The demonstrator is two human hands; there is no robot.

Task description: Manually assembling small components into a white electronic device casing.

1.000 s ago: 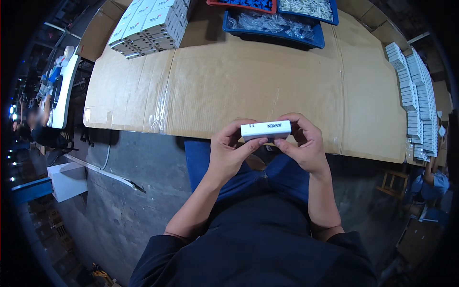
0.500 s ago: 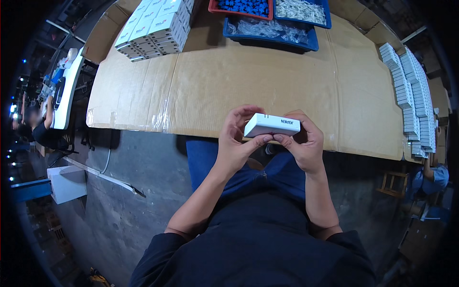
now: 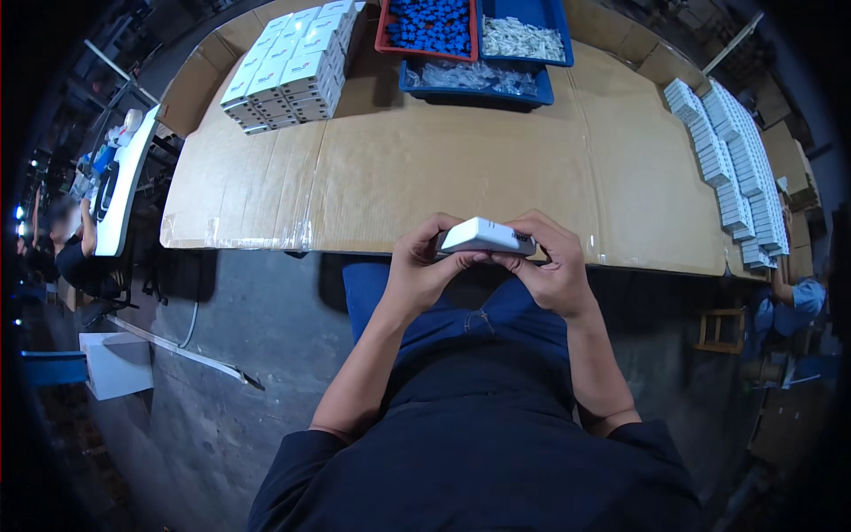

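Just off the near edge of the cardboard-covered table, I hold a small white box [image 3: 479, 234] between both hands. My left hand [image 3: 420, 268] is closed on its left end, and my right hand [image 3: 557, 268] grips the right end. Both thumbs press along its near lower side, their tips close together, while the other fingers go behind it. Two small dark marks show on its upper white face, and a greyish side shows below. Its underside and back are hidden by my fingers.
Stacked white boxes [image 3: 284, 75] stand at the far left. A red tray [image 3: 381, 44] of blue parts and a blue tray [image 3: 567, 40] of whitish pieces sit above a blue tray [image 3: 479, 99] of clear bags. More stacked packs [image 3: 718, 164] line the right. People work at both sides.
The white box has tilted in my hands, so its printed side is now mostly covered by my right fingers. Both hands have shifted slightly left in view. The whole view has also shifted a little.
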